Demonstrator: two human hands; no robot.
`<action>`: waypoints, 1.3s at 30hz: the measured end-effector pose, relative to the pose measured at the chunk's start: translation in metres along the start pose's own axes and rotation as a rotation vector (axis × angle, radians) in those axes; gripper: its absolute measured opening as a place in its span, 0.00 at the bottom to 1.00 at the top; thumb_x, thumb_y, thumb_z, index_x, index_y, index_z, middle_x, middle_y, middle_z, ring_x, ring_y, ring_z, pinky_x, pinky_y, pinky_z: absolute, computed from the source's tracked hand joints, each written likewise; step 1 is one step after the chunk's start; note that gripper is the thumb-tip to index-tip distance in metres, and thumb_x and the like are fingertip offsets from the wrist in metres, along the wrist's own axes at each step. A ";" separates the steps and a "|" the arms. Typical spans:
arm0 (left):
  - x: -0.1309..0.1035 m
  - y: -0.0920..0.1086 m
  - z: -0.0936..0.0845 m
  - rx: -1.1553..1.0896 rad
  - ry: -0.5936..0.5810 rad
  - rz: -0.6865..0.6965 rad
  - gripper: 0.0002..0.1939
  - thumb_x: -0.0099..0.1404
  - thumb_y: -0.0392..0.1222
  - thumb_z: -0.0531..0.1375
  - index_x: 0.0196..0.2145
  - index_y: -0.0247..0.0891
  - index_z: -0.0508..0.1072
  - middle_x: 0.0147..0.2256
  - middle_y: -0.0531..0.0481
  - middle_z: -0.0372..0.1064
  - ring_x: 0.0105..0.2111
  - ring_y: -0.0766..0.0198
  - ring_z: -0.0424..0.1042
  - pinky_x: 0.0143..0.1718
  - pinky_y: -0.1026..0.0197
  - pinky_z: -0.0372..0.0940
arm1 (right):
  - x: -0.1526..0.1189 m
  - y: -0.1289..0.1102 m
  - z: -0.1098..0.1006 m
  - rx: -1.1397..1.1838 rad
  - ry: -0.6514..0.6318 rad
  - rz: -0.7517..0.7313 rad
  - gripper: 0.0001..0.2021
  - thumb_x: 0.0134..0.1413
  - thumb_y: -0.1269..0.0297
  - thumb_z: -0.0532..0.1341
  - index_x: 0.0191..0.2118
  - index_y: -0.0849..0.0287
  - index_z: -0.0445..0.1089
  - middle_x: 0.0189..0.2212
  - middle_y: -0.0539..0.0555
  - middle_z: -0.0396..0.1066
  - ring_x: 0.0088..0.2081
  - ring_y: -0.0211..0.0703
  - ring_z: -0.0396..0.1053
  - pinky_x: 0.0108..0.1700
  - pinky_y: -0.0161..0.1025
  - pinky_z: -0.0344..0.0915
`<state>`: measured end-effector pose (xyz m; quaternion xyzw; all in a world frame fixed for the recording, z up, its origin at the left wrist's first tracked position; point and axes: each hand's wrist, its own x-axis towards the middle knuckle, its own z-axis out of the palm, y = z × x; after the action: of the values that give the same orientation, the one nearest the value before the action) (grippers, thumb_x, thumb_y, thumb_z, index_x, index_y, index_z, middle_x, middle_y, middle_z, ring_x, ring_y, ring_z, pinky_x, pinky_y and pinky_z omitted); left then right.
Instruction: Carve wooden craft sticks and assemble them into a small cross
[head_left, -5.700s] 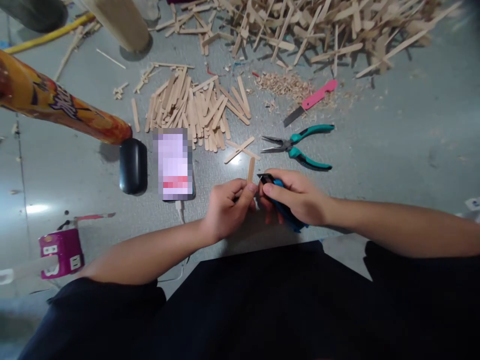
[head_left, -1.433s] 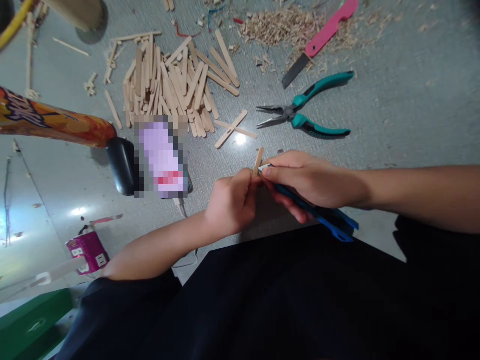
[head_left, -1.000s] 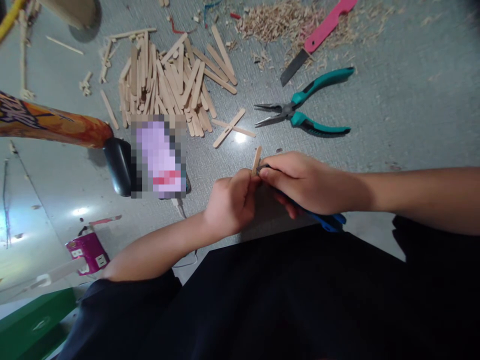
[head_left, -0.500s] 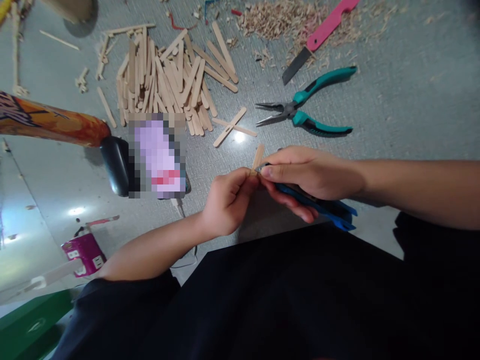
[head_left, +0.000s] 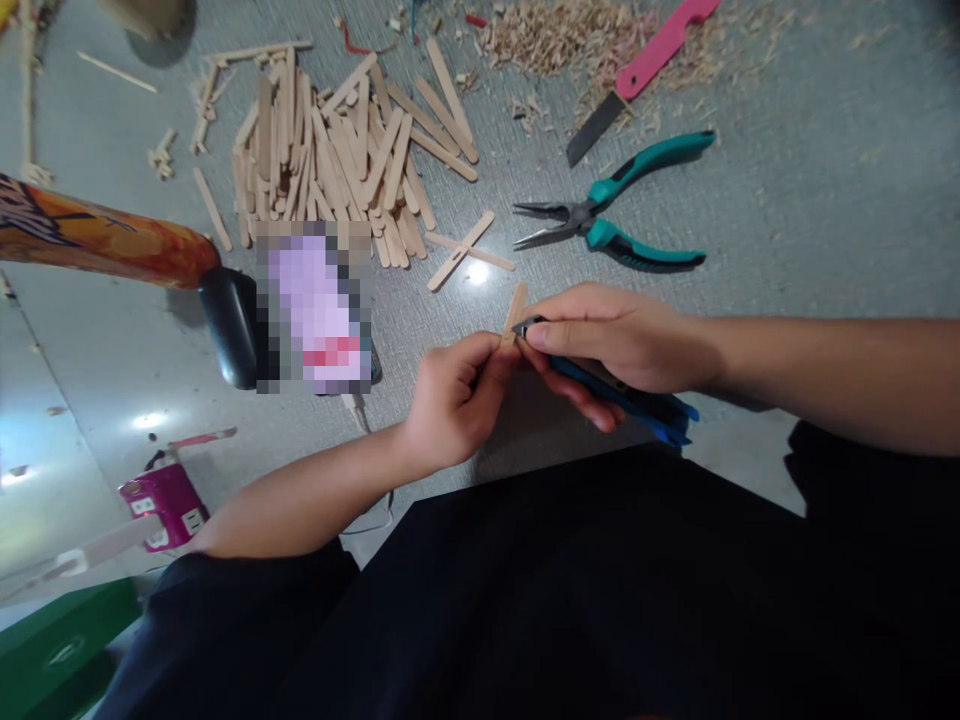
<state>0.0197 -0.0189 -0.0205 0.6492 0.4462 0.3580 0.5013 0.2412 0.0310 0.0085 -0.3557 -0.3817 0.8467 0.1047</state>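
Observation:
Pinched in my left hand (head_left: 461,400) is a wooden craft stick (head_left: 517,305), its rounded end pointing away from me. My right hand (head_left: 607,345) is closed around a blue utility knife (head_left: 652,415), and the tip of its blade (head_left: 523,327) is at the stick, close to my left fingertips. Some of the knife's body is hidden by my fingers. Just beyond my hands, two craft sticks lie crossed (head_left: 459,252). Needle-nose pliers (head_left: 577,217) with teal handles lie spread beyond my right hand.
A heap of craft sticks (head_left: 337,160) covers the back left. Wood shavings (head_left: 555,40) and a pink-handled blade (head_left: 652,60) lie at the back. On the left are a blurred phone (head_left: 319,310) with a cable, a black case (head_left: 229,328), an orange tube (head_left: 105,235) and a purple power adapter (head_left: 166,505).
The knife has shifted slightly, its blade tip now a little higher along the stick and its rear end drawn in to the left. My left hand keeps its pinch on the stick.

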 end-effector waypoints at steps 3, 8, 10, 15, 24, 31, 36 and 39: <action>0.000 -0.001 0.000 -0.026 -0.001 -0.008 0.19 0.83 0.51 0.61 0.36 0.39 0.78 0.22 0.56 0.65 0.22 0.70 0.61 0.25 0.64 0.61 | -0.002 -0.001 -0.002 -0.028 -0.011 0.011 0.16 0.79 0.60 0.60 0.34 0.56 0.67 0.21 0.45 0.69 0.15 0.35 0.68 0.16 0.29 0.63; 0.001 0.000 -0.001 -0.020 -0.026 0.025 0.18 0.83 0.47 0.60 0.36 0.38 0.79 0.23 0.56 0.66 0.22 0.71 0.61 0.25 0.65 0.61 | 0.000 -0.002 -0.005 -0.055 -0.030 0.043 0.16 0.78 0.62 0.59 0.34 0.56 0.68 0.21 0.46 0.69 0.15 0.36 0.69 0.16 0.31 0.63; 0.002 0.002 -0.001 -0.001 -0.028 0.037 0.17 0.83 0.46 0.60 0.36 0.37 0.79 0.23 0.56 0.66 0.22 0.72 0.62 0.25 0.66 0.61 | 0.002 -0.002 -0.004 -0.024 -0.001 -0.001 0.15 0.78 0.62 0.59 0.33 0.56 0.68 0.20 0.46 0.70 0.15 0.38 0.70 0.15 0.32 0.63; 0.001 0.003 -0.001 -0.005 -0.027 -0.019 0.17 0.83 0.48 0.61 0.38 0.37 0.81 0.21 0.57 0.66 0.20 0.73 0.60 0.23 0.65 0.58 | 0.002 -0.005 -0.001 0.072 0.192 -0.215 0.16 0.79 0.64 0.55 0.34 0.57 0.68 0.19 0.47 0.71 0.15 0.40 0.71 0.16 0.32 0.65; -0.001 -0.003 0.004 -0.209 0.024 -0.103 0.14 0.80 0.51 0.65 0.40 0.39 0.76 0.20 0.57 0.70 0.16 0.72 0.63 0.17 0.68 0.55 | 0.003 -0.002 -0.005 -0.092 0.096 -0.073 0.15 0.77 0.62 0.59 0.34 0.57 0.69 0.20 0.47 0.70 0.15 0.39 0.71 0.16 0.33 0.64; 0.001 -0.001 0.003 -0.207 -0.008 -0.127 0.16 0.80 0.52 0.65 0.37 0.40 0.72 0.21 0.57 0.72 0.16 0.72 0.65 0.17 0.69 0.55 | -0.001 -0.007 -0.004 -0.153 0.051 0.040 0.16 0.79 0.64 0.57 0.34 0.57 0.69 0.20 0.46 0.69 0.15 0.37 0.69 0.16 0.32 0.62; 0.000 0.000 0.003 -0.207 0.011 -0.143 0.17 0.81 0.52 0.64 0.36 0.40 0.71 0.20 0.57 0.71 0.16 0.72 0.64 0.18 0.67 0.55 | 0.003 -0.004 -0.004 -0.099 0.092 -0.025 0.15 0.78 0.64 0.58 0.33 0.56 0.69 0.20 0.47 0.70 0.15 0.39 0.71 0.16 0.33 0.64; -0.001 0.000 0.004 -0.227 0.042 -0.167 0.18 0.80 0.52 0.65 0.35 0.40 0.72 0.19 0.57 0.70 0.15 0.72 0.63 0.17 0.68 0.55 | 0.003 -0.005 -0.005 -0.064 0.166 -0.114 0.15 0.79 0.63 0.57 0.34 0.56 0.69 0.19 0.47 0.71 0.15 0.41 0.72 0.17 0.34 0.65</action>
<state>0.0230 -0.0209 -0.0211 0.5410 0.4657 0.3769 0.5902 0.2420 0.0389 0.0085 -0.4055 -0.4181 0.7943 0.1726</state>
